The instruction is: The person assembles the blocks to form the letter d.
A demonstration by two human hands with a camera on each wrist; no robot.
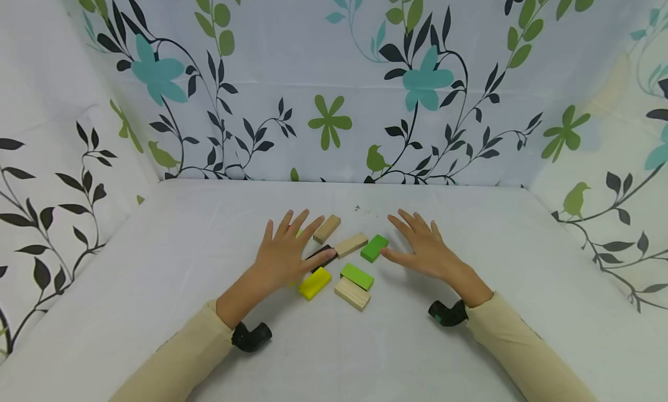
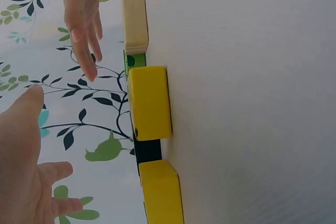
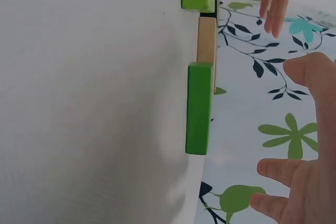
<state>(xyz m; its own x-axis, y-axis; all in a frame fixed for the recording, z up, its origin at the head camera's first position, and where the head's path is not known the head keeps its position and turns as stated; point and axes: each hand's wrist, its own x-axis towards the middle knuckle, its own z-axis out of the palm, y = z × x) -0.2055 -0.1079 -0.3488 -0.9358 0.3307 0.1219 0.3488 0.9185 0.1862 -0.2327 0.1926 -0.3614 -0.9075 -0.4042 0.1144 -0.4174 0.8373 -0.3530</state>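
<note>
My left hand hovers with spread fingers over the left side of a loose group of wooden blocks, hiding some of them. Under its thumb lies a dark block, and just below that a yellow block. Spread as well, my right hand hovers beside a green block on the group's right. Between the hands are a plain wood block, another plain one farther back, and a light green block beside a third plain one. Neither hand holds anything.
The blocks lie on a white-covered table. A curtain with leaves, flowers and birds hangs behind, and similar cloth runs along both sides. Each wrist carries a black device, one at the left wrist, one at the right wrist.
</note>
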